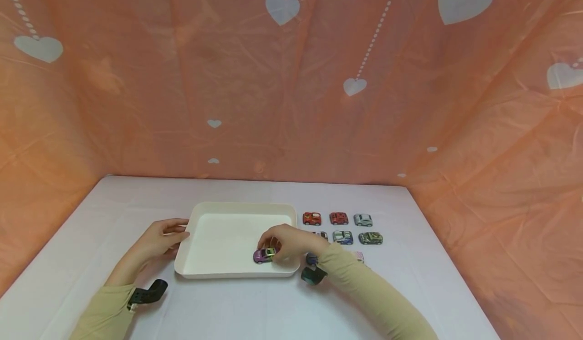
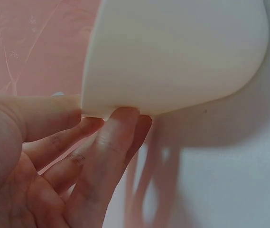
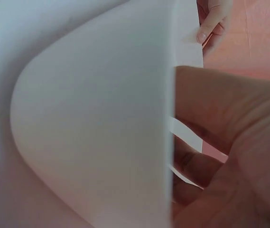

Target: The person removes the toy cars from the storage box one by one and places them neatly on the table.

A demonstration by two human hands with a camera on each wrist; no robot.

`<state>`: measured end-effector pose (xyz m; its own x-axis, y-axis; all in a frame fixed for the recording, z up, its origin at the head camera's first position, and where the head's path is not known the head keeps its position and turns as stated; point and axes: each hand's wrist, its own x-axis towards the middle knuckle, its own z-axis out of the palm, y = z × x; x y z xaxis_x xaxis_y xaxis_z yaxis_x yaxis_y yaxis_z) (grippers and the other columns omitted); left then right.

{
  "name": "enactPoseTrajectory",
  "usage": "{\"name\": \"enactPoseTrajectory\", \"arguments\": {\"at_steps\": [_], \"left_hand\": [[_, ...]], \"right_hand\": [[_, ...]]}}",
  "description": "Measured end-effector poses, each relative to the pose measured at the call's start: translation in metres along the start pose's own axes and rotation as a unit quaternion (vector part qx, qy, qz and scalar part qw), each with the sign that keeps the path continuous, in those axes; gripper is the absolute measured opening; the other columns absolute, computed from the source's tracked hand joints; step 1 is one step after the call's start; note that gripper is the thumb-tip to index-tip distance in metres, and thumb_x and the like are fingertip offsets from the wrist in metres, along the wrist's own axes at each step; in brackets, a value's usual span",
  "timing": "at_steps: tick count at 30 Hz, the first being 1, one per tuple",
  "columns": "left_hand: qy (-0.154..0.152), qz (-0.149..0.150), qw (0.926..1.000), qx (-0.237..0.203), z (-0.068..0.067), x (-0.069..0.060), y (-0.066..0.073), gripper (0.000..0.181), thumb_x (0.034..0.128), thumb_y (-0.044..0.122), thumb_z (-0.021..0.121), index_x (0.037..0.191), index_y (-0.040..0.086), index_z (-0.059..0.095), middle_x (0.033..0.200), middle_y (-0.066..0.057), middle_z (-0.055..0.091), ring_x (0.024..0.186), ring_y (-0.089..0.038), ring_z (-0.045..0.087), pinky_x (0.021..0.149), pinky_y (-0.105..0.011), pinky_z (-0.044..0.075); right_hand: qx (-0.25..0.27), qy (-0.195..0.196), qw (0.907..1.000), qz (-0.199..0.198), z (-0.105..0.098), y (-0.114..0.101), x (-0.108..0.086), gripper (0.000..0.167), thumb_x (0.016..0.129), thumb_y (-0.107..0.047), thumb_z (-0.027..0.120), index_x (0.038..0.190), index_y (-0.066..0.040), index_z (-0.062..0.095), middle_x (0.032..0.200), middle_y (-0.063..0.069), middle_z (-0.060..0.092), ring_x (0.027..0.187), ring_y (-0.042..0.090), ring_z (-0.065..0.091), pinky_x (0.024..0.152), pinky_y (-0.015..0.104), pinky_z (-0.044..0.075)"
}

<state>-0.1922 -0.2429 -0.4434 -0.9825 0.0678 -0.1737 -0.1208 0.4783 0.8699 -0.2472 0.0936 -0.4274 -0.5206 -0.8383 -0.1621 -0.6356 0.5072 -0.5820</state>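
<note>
A white rectangular tray lies on the table. My left hand pinches its left rim; in the left wrist view the thumb and fingers meet the edge of the tray. Over the tray's right part, my right hand holds a small purple and green toy car between thumb and fingers, low near the tray floor. Whether the car touches that floor, I cannot tell. In the right wrist view the tray wall hides the car and the fingertips.
Right of the tray, several toy cars stand in rows, among them a red car, a silver car and a green patterned car. My right forearm partly covers the nearest row. An orange curtain surrounds the white-covered table.
</note>
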Motion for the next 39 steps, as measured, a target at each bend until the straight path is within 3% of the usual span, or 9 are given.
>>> {"name": "enactPoseTrajectory", "arguments": {"at_steps": [8,14,27,35,39], "left_hand": [[-0.001,-0.001,1.0,-0.003,0.0,0.002,0.0,0.049,0.0944,0.012,0.06,0.134,-0.011,0.044,0.114,-0.026,0.057,0.08,-0.019,0.06,0.06,-0.032,0.052],[0.002,0.001,1.0,0.001,0.001,0.002,0.0,0.047,0.0939,0.011,0.06,0.133,-0.011,0.045,0.113,-0.026,0.057,0.079,-0.018,0.059,0.06,-0.032,0.052],[0.004,0.003,1.0,0.003,0.001,0.001,-0.001,0.046,0.0941,0.011,0.06,0.132,-0.01,0.046,0.113,-0.026,0.058,0.076,-0.018,0.058,0.059,-0.032,0.051],[0.002,-0.004,1.0,-0.002,0.0,0.0,-0.001,0.047,0.0946,0.012,0.06,0.134,-0.009,0.046,0.115,-0.025,0.057,0.077,-0.017,0.058,0.059,-0.031,0.051],[0.002,-0.003,1.0,-0.002,0.0,0.0,-0.001,0.048,0.0947,0.012,0.06,0.134,-0.01,0.045,0.115,-0.026,0.057,0.077,-0.018,0.058,0.059,-0.032,0.051]], "right_hand": [[0.02,0.024,0.9994,-0.016,-0.006,0.005,-0.006,0.04,0.073,0.005,0.075,0.108,-0.012,0.068,0.097,-0.008,0.061,0.086,0.006,0.055,0.074,0.019,0.047],[0.034,0.044,0.9983,-0.014,-0.018,0.007,-0.023,0.04,0.075,0.004,0.073,0.11,-0.013,0.067,0.1,-0.009,0.061,0.089,0.005,0.056,0.077,0.022,0.048],[0.057,0.096,0.9937,0.002,-0.04,0.025,-0.086,0.037,0.079,-0.006,0.077,0.112,-0.02,0.067,0.104,-0.011,0.061,0.093,0.013,0.059,0.08,0.034,0.051],[0.039,0.129,0.9888,0.064,-0.046,0.042,-0.133,0.036,0.08,-0.013,0.078,0.114,-0.02,0.066,0.108,-0.011,0.061,0.097,0.014,0.057,0.085,0.036,0.049],[0.032,0.136,0.9862,0.089,-0.045,0.054,-0.154,0.038,0.08,-0.007,0.075,0.115,-0.018,0.065,0.111,-0.009,0.061,0.101,0.015,0.056,0.089,0.038,0.047]]}}
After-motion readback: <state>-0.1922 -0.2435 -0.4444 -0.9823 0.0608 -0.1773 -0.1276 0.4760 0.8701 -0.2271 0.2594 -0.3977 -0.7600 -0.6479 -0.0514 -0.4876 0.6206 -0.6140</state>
